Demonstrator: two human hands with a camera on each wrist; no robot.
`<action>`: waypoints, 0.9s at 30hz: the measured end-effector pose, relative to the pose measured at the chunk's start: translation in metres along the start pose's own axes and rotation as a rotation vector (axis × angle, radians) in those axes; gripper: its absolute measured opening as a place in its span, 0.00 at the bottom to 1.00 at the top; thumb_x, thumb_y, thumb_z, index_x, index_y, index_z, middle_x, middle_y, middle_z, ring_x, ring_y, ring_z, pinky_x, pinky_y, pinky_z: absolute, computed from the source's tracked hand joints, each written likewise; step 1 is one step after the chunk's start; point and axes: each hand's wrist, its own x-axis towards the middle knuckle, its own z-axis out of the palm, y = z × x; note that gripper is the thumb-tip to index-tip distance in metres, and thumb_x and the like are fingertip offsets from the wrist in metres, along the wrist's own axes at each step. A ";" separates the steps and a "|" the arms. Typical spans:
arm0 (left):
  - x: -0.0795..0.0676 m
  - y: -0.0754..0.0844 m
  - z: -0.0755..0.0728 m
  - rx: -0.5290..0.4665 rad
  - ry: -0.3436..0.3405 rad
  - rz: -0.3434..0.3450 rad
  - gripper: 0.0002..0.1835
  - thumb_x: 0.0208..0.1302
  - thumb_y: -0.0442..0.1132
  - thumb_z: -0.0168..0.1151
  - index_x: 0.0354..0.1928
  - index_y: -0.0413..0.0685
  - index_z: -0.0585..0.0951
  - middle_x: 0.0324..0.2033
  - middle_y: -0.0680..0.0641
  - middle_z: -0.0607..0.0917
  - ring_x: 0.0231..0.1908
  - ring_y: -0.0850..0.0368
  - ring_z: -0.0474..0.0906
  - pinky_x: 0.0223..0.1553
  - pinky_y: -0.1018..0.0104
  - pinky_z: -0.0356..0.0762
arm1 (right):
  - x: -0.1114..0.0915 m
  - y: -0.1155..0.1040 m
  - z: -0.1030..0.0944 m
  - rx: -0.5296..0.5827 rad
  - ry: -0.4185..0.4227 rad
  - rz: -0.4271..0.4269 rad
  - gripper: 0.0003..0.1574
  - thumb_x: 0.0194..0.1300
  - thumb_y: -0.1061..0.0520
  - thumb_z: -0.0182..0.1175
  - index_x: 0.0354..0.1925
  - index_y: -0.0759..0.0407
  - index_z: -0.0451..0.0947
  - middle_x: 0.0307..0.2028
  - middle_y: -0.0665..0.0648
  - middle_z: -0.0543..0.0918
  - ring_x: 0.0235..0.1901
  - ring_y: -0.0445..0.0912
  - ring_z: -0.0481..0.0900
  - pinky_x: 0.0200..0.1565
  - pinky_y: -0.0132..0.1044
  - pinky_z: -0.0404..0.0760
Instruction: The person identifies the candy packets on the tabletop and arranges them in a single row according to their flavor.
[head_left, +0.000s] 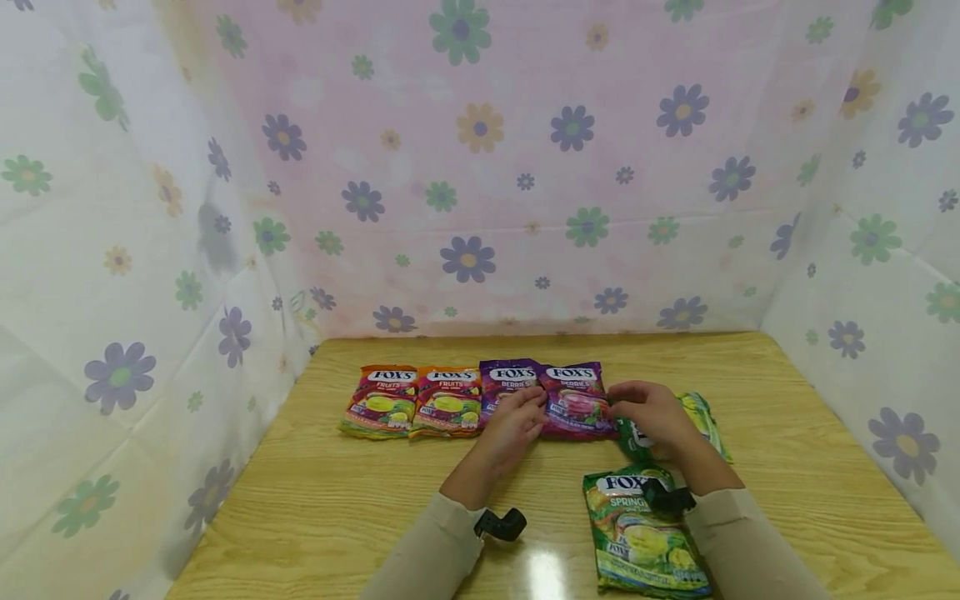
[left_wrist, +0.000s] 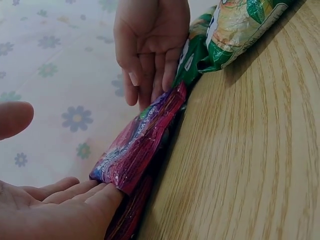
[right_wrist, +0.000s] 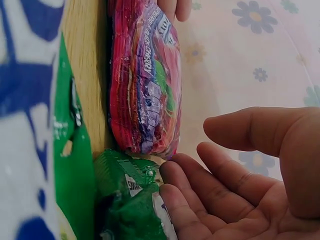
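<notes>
A purple Fox's Berries candy bag (head_left: 576, 404) lies face up at the right end of a row. My left hand (head_left: 513, 425) has its fingertips at this bag's left edge, over a second Berries bag (head_left: 495, 382) that it partly covers. At the right edge is my right hand (head_left: 660, 414), fingers loosely extended and thumb apart in the right wrist view. Under that hand, a green candy bag (head_left: 633, 442) is partly hidden. Both palms face each other across the purple bag (left_wrist: 137, 142) in the left wrist view.
Two orange Fox's Fruits bags (head_left: 378, 404) continue the row leftward. A green Fox's Spring bag (head_left: 630, 537) lies nearer, partly under the right wrist's black camera (head_left: 667, 497). Flowered cloth (head_left: 525, 208) walls the wooden table (head_left: 337, 517) at the back and sides.
</notes>
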 end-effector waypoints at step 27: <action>-0.002 -0.009 0.008 -0.079 -0.026 0.036 0.39 0.69 0.27 0.48 0.79 0.26 0.47 0.80 0.30 0.47 0.81 0.36 0.39 0.80 0.42 0.41 | 0.002 0.004 -0.003 -0.021 -0.015 0.019 0.23 0.76 0.55 0.57 0.64 0.62 0.77 0.63 0.67 0.80 0.64 0.62 0.76 0.63 0.59 0.77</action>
